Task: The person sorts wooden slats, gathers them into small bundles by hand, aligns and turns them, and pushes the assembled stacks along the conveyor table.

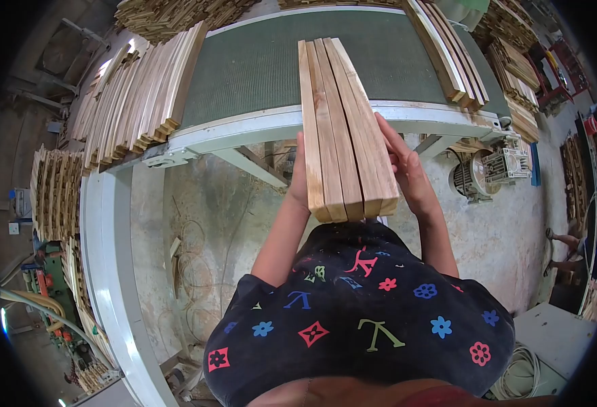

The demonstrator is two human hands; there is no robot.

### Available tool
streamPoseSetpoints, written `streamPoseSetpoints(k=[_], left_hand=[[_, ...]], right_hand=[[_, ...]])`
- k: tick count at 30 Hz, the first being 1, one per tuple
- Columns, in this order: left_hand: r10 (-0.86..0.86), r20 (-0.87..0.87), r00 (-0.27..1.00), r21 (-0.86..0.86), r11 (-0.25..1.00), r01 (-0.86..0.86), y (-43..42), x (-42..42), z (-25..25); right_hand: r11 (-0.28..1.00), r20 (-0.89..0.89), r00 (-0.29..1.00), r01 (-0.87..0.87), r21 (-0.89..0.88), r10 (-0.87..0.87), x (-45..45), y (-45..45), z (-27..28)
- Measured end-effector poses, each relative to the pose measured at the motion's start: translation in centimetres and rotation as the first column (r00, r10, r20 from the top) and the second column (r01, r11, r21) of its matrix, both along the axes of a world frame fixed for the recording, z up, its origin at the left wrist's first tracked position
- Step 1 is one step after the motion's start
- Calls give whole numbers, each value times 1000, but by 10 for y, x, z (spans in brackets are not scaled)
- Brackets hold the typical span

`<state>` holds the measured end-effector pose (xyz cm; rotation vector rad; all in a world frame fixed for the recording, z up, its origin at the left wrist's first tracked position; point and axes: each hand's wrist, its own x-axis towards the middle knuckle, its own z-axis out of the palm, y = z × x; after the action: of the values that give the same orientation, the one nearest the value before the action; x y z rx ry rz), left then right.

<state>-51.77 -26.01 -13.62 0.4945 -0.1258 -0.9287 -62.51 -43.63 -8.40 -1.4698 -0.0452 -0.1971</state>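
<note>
In the head view, the left hand [300, 175] and the right hand [410, 178] grasp a bundle of wooden strips [342, 129] from its two long sides, near end close to the wearer's patterned shirt [359, 305], far end above the green belt [251, 74]; whether that end touches the belt, I cannot tell. As for how far things have come, this bundle is gathered and in hand, its strips side by side, while other wood lies at both sides of the belt; which pieces are finished and which remain does not show. Counted, there are two hands, one bundle of at least four strips, one long row of strips [142, 95] on the left, over a dozen but overlapping, and one smaller group of boards [446, 57] on the right, about three or four.
</note>
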Motion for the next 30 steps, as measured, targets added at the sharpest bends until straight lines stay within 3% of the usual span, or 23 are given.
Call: streamPoseSetpoints(k=[9, 12, 13, 15, 17, 19, 20, 23, 24, 27, 28, 30], left_hand=[[12, 91, 996, 4, 1000, -13, -4, 18, 23], [3, 109, 994, -35, 999, 1, -4, 18, 26], [2, 95, 995, -48, 999, 2, -4, 17, 26], [0, 66, 998, -74, 997, 5, -3, 12, 25], [-3, 38, 999, -104, 995, 7, -3, 7, 23], [-33, 23, 999, -124, 992, 36, -5, 4, 19], [-63, 23, 998, -131, 989, 65, -6, 2, 15], [-84, 20, 996, -144, 986, 86, -8, -6, 13], [-75, 20, 997, -147, 986, 77, -8, -10, 14], [-84, -43, 996, -159, 984, 76, -6, -18, 3], [-91, -71, 993, -163, 983, 78, -5, -21, 1], [-97, -123, 988, -177, 981, 74, -4, -27, -7]], right_hand=[[990, 52, 998, 30, -135, -23, 9, -4, 12], [977, 152, 978, 166, -132, -145, 11, -2, 3], [953, 275, 944, 236, -187, -180, 10, -3, 4], [848, 573, 798, 424, -319, -183, 3, -5, 24], [684, 710, 704, 516, -516, 4, -8, -5, 46], [472, 614, 757, 466, -748, 225, -25, 1, 53], [534, 630, 763, 475, -699, 145, -26, 12, 46], [437, 643, 753, 537, -722, 137, -29, 13, 28], [290, 615, 771, 559, -777, 162, -30, 13, 25], [204, 724, 685, 700, -685, 84, -35, 23, 23], [27, 728, 666, 734, -678, 163, -39, 21, 22], [139, 758, 630, 746, -651, 168, -54, 24, 28]])
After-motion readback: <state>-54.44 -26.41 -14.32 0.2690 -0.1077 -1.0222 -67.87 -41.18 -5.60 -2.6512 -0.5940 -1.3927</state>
